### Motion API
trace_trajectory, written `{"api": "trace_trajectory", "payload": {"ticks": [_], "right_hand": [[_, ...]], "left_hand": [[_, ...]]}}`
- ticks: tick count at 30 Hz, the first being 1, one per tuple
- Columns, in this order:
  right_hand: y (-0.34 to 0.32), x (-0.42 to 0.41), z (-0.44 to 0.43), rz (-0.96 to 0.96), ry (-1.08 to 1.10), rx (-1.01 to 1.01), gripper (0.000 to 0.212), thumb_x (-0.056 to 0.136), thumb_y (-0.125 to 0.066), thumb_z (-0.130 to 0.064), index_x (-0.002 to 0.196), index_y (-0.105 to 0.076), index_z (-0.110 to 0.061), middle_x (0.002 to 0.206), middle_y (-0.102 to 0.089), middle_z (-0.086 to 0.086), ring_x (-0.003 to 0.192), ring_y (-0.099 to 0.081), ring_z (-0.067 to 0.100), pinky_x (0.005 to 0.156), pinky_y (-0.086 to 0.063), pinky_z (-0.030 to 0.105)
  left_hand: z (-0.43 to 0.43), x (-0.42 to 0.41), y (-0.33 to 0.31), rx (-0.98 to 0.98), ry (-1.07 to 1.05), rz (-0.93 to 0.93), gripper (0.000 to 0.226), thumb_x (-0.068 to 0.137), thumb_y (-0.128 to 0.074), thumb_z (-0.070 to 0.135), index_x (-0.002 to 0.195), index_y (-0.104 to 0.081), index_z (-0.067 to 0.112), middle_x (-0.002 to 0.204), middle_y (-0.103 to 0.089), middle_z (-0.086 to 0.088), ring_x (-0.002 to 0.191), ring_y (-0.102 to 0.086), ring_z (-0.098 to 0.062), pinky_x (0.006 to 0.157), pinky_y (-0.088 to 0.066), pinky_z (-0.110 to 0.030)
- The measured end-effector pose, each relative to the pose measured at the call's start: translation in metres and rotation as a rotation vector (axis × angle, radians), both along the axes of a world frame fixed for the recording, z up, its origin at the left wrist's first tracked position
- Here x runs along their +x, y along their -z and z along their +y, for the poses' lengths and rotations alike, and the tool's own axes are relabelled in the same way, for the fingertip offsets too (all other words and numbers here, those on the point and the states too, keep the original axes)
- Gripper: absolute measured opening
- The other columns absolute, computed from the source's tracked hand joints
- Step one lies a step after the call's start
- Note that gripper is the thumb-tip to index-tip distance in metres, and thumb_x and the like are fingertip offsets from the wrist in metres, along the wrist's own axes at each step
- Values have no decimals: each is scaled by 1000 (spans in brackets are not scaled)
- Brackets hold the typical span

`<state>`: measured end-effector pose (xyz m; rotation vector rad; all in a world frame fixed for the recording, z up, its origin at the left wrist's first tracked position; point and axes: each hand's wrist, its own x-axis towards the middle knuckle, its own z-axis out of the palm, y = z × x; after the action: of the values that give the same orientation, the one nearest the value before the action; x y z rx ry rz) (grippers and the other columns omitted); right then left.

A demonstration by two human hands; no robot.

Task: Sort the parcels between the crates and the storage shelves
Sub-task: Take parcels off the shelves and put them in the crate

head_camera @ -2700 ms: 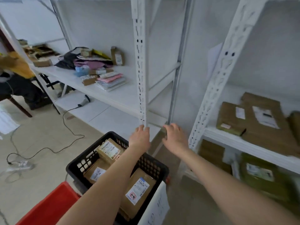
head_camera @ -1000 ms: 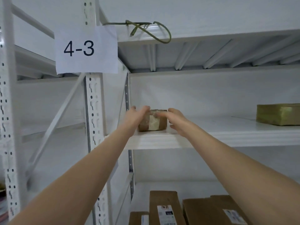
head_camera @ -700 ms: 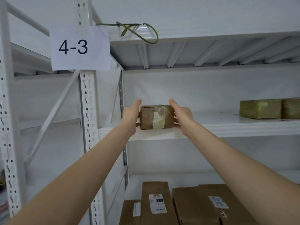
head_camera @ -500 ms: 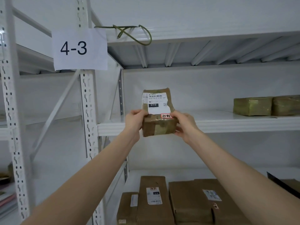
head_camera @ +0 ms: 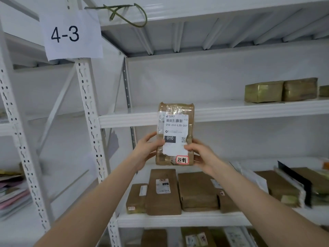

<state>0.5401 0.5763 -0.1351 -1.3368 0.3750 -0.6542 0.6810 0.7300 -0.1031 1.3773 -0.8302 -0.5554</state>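
parcel (head_camera: 175,122) between left hand (head_camera: 146,150) and right hand (head_camera: 201,155), before the middle shelf (head_camera: 249,111), above shelved boxes (head_camera: 162,193).

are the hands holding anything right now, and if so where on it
Yes: a taped brown parcel, held upright in front of the shelf. The left hand grips its lower left edge, the right hand its lower right edge, thumbs on the label side.

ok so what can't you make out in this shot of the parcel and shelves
All head view:
- parcel back: faces away; how left hand and right hand wrap behind it is hidden by the parcel.
- label small print: too small; only "010" and the code read.
- lowest-shelf parcels: cut by the bottom edge, blurred.
- far-right box: cut by the right edge.
- crates: outside the frame.
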Motion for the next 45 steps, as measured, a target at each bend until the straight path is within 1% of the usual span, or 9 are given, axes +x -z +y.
{"api": "trace_trajectory", "payload": {"ticks": [9, 19, 28, 32, 35, 39, 41, 43, 45], "right_hand": [[78, -5, 20, 210, -174, 173, 34, 82, -64, -3, 112, -63, -18, 109, -71, 13, 104, -66, 34, 90, -51, 57], [185, 51, 111, 567, -384, 210, 23, 81, -61, -11, 104, -63, -15, 98, -65, 12, 84, -65, 28, 65, -54, 38], [255, 159, 237, 727, -576, 53, 38, 81, -75, -23, 116, -59, -19, 100, -73, 7, 98, -66, 26, 85, -53, 42], [285, 214, 305, 788, -688, -2, 41, 81, -74, -16, 117, -57, -26, 97, -73, 5, 97, -66, 25, 93, -50, 49], [308, 251, 356, 816, -727, 1, 39, 84, -71, -18, 118, -58, -30, 97, -72, 2, 94, -66, 24, 82, -54, 42], [341, 288, 413, 861, -795, -24, 36, 88, -67, -12, 122, -60, -21, 85, -72, -1, 76, -66, 17, 56, -52, 30], [356, 304, 438, 885, -872, -96, 47, 87, -66, -8, 132, -55, -13, 106, -69, 5, 91, -66, 21, 74, -57, 37], [370, 318, 459, 916, -938, -268, 59, 86, -69, -13, 140, -46, -11, 131, -57, 6, 118, -55, 24, 99, -45, 38], [386, 334, 474, 921, -969, -436, 61, 86, -69, -19, 141, -44, -13, 140, -50, 6, 126, -48, 23, 102, -39, 35]], "left_hand": [[34, -3, 87, 178, -67, 132, 52, 76, -77, 16, 123, -56, 23, 98, -74, -7, 87, -70, -25, 76, -57, -37], [153, 12, 211, 309, -323, 360, 43, 81, -72, 18, 122, -57, 17, 99, -71, -8, 83, -66, -22, 70, -54, -33], [288, 60, 286, 310, -631, 620, 41, 84, -71, 24, 121, -57, 14, 104, -70, -12, 91, -68, -28, 76, -58, -40], [351, 84, 322, 244, -807, 788, 41, 85, -70, 21, 122, -55, 11, 104, -70, -12, 88, -70, -28, 66, -59, -40], [398, 102, 348, 302, -871, 813, 62, 80, -75, 23, 135, -47, 19, 117, -65, -10, 102, -65, -31, 90, -53, -50], [449, 120, 372, 329, -990, 897, 76, 76, -79, 25, 140, -38, 26, 118, -63, -8, 96, -67, -28, 71, -58, -41], [469, 129, 385, 351, -1091, 894, 76, 76, -78, 27, 140, -37, 25, 115, -64, -6, 92, -67, -25, 66, -57, -36], [487, 139, 401, 381, -1203, 859, 78, 78, -77, 27, 143, -34, 23, 119, -61, -5, 96, -66, -27, 75, -57, -42], [503, 150, 417, 412, -1303, 834, 81, 78, -76, 29, 145, -31, 22, 128, -58, -6, 105, -63, -31, 88, -54, -48]]}}
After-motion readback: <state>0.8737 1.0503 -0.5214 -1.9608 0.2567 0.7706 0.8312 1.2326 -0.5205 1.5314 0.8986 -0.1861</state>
